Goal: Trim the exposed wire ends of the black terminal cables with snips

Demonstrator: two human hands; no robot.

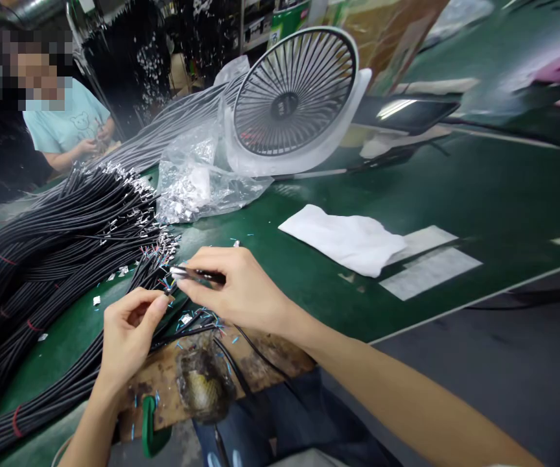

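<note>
My left hand (129,324) is closed, with thumb and forefinger pinching the end of a black cable (167,292) whose thin coloured wires show. In my right hand (241,285) is a dark pair of tweezers (202,275), gripped between thumb and fingers. The tweezers' tips point left, just above the pinched cable end, near a small white piece; I cannot tell if they touch it. Bundles of black cables (61,240) with stripped ends lie to the left, tied with red bands. Under my hands, blue wire scraps lie around a stained wooden board (270,353).
A white desk fan (292,97) stands behind a clear plastic bag (197,188) of small white parts. White cloth (341,237) and paper strips (430,272) lie on the green table (503,201). A green clamp (151,428) grips the board. A person (69,123) sits across, far left.
</note>
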